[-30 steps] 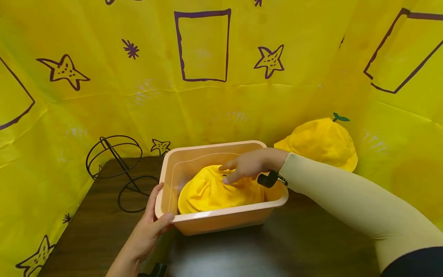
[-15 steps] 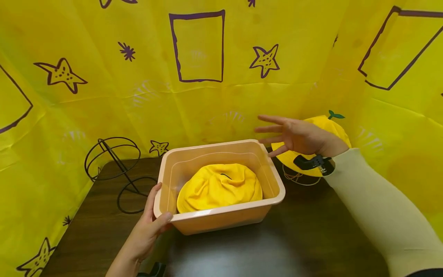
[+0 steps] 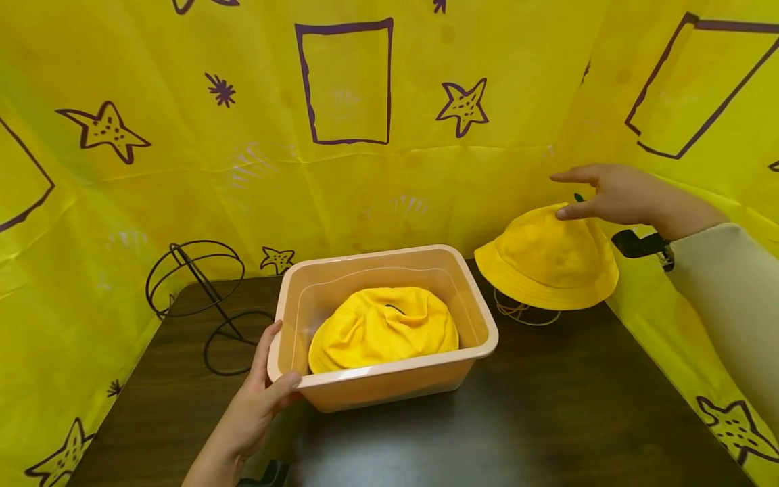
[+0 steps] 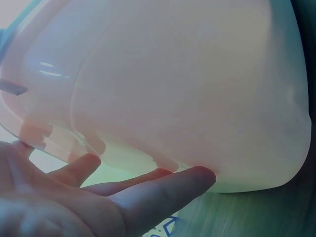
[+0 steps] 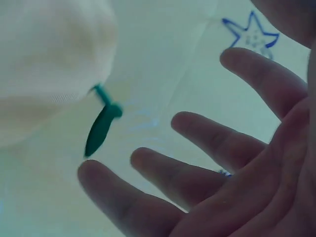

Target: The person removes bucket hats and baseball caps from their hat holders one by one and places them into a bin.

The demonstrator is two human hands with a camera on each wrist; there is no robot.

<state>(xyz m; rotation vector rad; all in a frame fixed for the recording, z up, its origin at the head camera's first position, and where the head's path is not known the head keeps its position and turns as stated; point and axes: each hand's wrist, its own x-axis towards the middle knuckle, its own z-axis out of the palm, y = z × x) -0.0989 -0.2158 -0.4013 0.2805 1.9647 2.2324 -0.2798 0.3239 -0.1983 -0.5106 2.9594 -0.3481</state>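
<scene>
My left hand (image 3: 255,399) holds a peach plastic tub (image 3: 389,387) by its near left corner, the thumb on the rim. In the left wrist view its fingertips press the tub's outer wall (image 4: 187,89). A crumpled yellow hat (image 3: 377,331) lies inside the tub. To the right, a second yellow bucket hat (image 3: 548,257) sits raised off the table with its brim down. My right hand (image 3: 635,193) hovers at its crown, fingers spread. The right wrist view shows the hat's green leaf sprout (image 5: 101,123) near a fingertip, with no grip on it.
A black wire hat stand (image 3: 209,291) stands on the dark wooden table (image 3: 548,406), left of the tub. Thin pale loops (image 3: 535,319) show under the right-hand hat. A yellow patterned cloth (image 3: 353,196) closes off the back and sides.
My right hand has left the hat in the tub and swung right and up to the other hat's top. The left hand keeps its hold on the tub.
</scene>
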